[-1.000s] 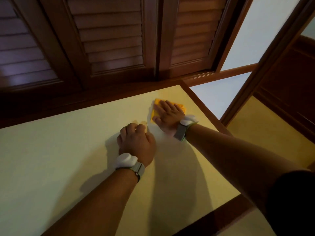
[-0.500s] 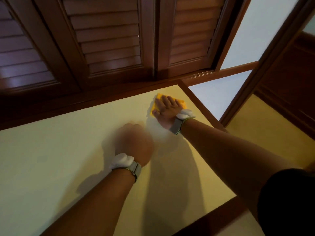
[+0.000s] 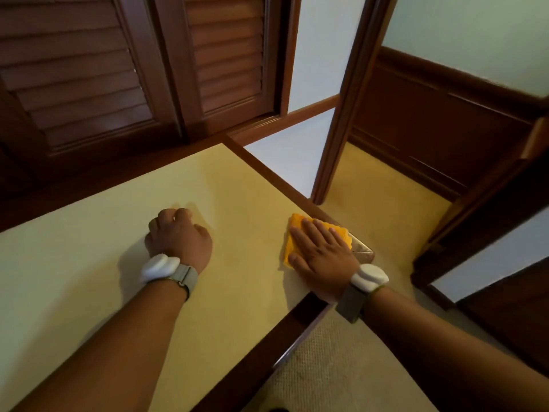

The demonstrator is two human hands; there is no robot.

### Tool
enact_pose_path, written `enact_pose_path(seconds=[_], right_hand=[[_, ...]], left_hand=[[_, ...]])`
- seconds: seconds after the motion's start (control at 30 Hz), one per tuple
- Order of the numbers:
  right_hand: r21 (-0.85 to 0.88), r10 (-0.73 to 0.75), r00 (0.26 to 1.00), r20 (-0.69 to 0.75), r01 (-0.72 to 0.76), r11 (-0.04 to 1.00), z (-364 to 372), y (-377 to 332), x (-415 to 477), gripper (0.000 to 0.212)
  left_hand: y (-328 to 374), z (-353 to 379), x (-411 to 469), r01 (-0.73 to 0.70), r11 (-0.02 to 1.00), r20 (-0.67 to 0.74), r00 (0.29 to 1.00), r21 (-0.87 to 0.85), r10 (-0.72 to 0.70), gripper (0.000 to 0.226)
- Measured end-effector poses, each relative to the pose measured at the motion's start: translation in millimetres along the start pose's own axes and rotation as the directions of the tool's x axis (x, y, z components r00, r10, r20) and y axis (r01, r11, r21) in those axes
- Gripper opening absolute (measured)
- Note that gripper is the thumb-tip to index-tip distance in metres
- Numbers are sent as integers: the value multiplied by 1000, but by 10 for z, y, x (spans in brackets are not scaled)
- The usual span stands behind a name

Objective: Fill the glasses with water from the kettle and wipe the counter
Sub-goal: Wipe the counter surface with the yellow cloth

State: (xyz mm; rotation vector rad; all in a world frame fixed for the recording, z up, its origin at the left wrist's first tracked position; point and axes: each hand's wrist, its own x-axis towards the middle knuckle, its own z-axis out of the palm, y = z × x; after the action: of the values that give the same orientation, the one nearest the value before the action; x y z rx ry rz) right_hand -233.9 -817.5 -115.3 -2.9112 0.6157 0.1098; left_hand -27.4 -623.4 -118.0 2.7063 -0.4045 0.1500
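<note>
The cream counter top (image 3: 89, 263) with a dark wooden rim fills the lower left. An orange cloth (image 3: 292, 237) lies flat at its right corner, partly over the rim. My right hand (image 3: 322, 254) presses down on the cloth with the fingers spread flat. My left hand (image 3: 178, 236) rests on the counter as a closed fist, well to the left of the cloth, holding nothing. No kettle or glasses are in view.
Dark wooden louvred shutters (image 3: 118, 69) stand behind the counter. A wooden door frame post (image 3: 341, 120) rises just past the right corner. Beige woven carpet (image 3: 341, 367) lies below the counter's right edge, with wood panelling (image 3: 430, 123) beyond.
My right hand has slid the cloth from the far back corner toward me along the right edge. The view has shifted right; my left fist stays on the counter.
</note>
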Motion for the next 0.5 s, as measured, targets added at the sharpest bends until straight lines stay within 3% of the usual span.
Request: enact_pose_path(seconds=[0.23,0.5], right_hand=[[-16,17,999,32,-16,1000,-23,133,-29,70],[-66,-46,998,32,48,997,-110,96,813,87]], left_hand=[[189,132,-14,-63,998,51,997,-3,63,36],[197,227,-27,-86,995,-59,994,50,89,28]])
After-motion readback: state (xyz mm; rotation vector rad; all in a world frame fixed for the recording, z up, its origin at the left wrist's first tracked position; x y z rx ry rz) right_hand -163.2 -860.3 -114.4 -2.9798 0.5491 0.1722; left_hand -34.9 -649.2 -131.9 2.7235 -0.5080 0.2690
